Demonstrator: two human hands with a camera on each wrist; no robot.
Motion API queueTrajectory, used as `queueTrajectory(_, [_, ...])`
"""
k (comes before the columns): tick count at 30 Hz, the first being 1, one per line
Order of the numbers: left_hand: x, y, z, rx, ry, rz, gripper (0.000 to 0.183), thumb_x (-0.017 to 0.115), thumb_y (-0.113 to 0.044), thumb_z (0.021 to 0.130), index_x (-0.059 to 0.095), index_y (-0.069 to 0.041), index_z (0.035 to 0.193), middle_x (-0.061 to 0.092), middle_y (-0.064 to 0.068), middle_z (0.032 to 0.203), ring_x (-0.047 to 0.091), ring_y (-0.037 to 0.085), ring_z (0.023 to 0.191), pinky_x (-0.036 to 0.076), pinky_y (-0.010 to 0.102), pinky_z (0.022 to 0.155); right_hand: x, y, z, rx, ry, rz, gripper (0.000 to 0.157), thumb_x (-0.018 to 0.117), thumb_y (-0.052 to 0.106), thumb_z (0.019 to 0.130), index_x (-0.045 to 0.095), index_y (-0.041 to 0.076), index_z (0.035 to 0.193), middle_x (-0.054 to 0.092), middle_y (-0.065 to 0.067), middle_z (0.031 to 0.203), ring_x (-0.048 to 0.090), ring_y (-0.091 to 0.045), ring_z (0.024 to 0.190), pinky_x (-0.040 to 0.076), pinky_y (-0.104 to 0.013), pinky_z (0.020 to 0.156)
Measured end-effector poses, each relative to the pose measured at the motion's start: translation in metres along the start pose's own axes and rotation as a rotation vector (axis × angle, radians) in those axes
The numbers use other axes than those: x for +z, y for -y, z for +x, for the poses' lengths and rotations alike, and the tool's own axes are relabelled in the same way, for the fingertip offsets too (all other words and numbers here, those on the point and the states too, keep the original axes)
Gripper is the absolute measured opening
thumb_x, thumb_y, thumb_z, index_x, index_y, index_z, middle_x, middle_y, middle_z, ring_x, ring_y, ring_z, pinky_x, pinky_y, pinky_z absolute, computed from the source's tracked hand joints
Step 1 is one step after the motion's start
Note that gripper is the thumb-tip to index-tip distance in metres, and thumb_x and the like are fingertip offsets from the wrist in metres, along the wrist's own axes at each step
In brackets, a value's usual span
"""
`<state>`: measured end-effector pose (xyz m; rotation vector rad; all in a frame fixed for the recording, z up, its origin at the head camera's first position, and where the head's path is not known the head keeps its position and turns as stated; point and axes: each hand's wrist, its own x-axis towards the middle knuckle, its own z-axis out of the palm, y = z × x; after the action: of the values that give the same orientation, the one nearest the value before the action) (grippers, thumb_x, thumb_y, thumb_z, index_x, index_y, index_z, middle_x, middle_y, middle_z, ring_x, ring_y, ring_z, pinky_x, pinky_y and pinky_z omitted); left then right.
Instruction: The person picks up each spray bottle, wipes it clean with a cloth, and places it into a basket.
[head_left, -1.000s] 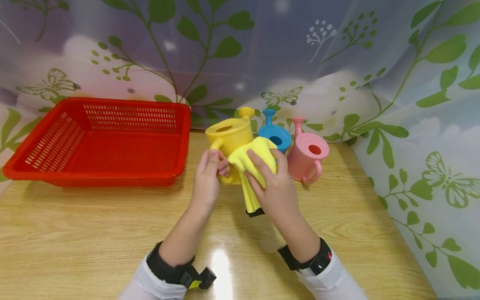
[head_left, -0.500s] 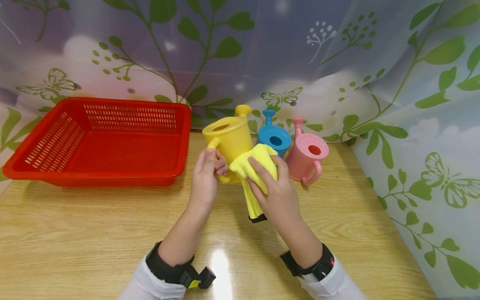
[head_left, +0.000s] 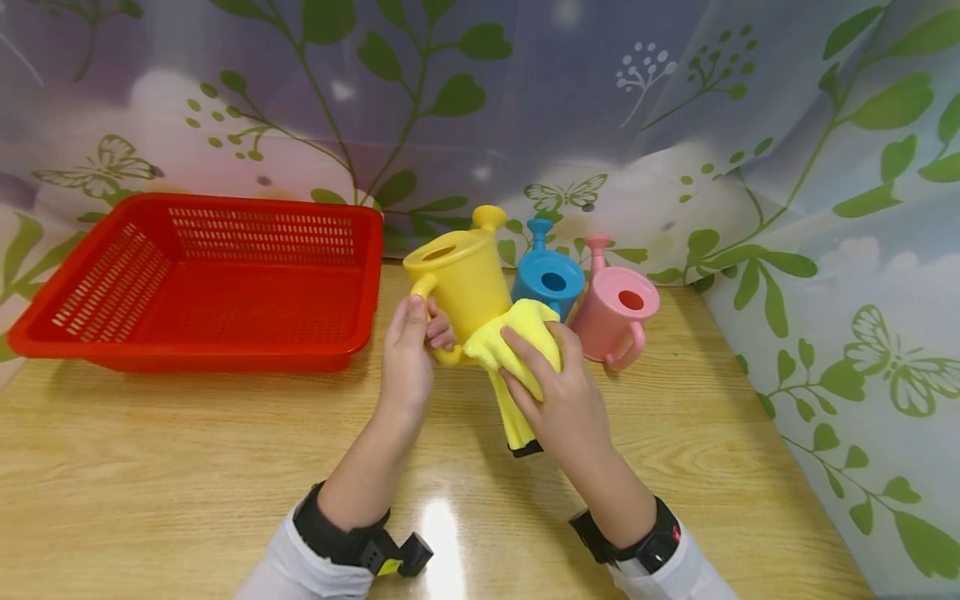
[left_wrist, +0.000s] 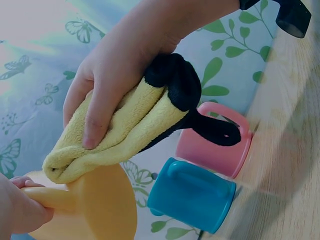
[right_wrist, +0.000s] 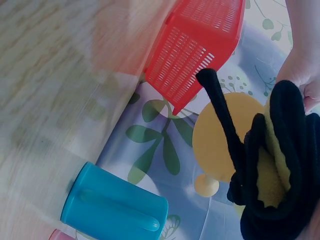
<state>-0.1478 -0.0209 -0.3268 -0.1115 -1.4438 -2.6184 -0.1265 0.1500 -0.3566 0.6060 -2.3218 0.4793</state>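
The left hand (head_left: 407, 358) holds one yellow watering can (head_left: 472, 287) between one red basket's edge (head_left: 225, 362) and one blue can (head_left: 546, 262) and one pink can (head_left: 602, 321), the right hand (head_left: 573, 400) grips one cloth (head_left: 493, 343) against it, with wide table (head_left: 360, 550) room in front.

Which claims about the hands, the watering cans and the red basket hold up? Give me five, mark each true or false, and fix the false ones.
1. The left hand grips the yellow watering can by its handle. True.
2. In the head view, the blue watering can is between the yellow watering can and the pink watering can. True.
3. The pink watering can is upside down. False: it stands upright.
4. The right hand holds a yellow cloth. True.
5. The yellow watering can is inside the red basket. False: it is outside, held in the left hand.
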Motion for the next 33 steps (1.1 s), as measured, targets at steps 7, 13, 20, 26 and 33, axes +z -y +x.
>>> queueTrajectory(7, [0.0, 0.001, -0.001, 0.003, -0.021, -0.034, 0.025, 0.024, -0.018, 0.106, 0.039, -0.01, 0.086, 0.031, -0.003, 0.068, 0.032, 0.004, 0.059, 0.032, 0.017, 0.061, -0.001, -0.002, -0.002, -0.002, 0.015, 0.017, 0.049, 0.079, 0.022, 0.079, 0.063, 0.02, 0.125, 0.048, -0.022, 0.122, 0.055, -0.034, 0.104, 0.058, -0.045, 0.07])
queueTrajectory(13, [0.001, 0.001, -0.001, 0.012, -0.006, 0.001, 0.026, 0.025, -0.019, 0.106, 0.038, -0.011, 0.085, 0.031, -0.003, 0.067, 0.032, 0.004, 0.059, 0.032, 0.017, 0.06, -0.002, -0.004, 0.001, 0.006, 0.013, 0.039, 0.05, 0.079, 0.023, 0.08, 0.062, 0.02, 0.127, 0.047, -0.021, 0.123, 0.054, -0.034, 0.107, 0.058, -0.045, 0.072])
queueTrajectory(20, [0.001, 0.004, 0.0, 0.02, -0.015, 0.019, 0.026, 0.026, -0.018, 0.106, 0.038, -0.012, 0.083, 0.031, -0.004, 0.065, 0.032, 0.004, 0.057, 0.032, 0.017, 0.058, -0.002, -0.002, 0.01, 0.007, 0.014, 0.036, 0.049, 0.077, 0.024, 0.082, 0.061, 0.021, 0.128, 0.048, -0.021, 0.123, 0.056, -0.034, 0.105, 0.058, -0.044, 0.069])
queueTrajectory(26, [0.001, 0.004, -0.001, 0.035, -0.028, 0.062, 0.027, 0.028, -0.018, 0.106, 0.038, -0.011, 0.081, 0.031, -0.003, 0.063, 0.033, 0.005, 0.056, 0.033, 0.018, 0.057, -0.001, -0.001, 0.019, 0.014, 0.027, 0.042, 0.047, 0.075, 0.025, 0.084, 0.061, 0.021, 0.128, 0.048, -0.021, 0.124, 0.055, -0.033, 0.108, 0.058, -0.044, 0.067])
queueTrajectory(33, [0.001, 0.006, 0.0, -0.005, -0.088, 0.09, 0.031, 0.031, -0.02, 0.105, 0.037, -0.011, 0.076, 0.03, -0.004, 0.058, 0.03, 0.006, 0.052, 0.031, 0.02, 0.055, 0.001, 0.001, 0.027, 0.023, 0.003, 0.068, 0.047, 0.076, 0.025, 0.083, 0.061, 0.02, 0.128, 0.049, -0.021, 0.124, 0.055, -0.032, 0.108, 0.059, -0.042, 0.069])
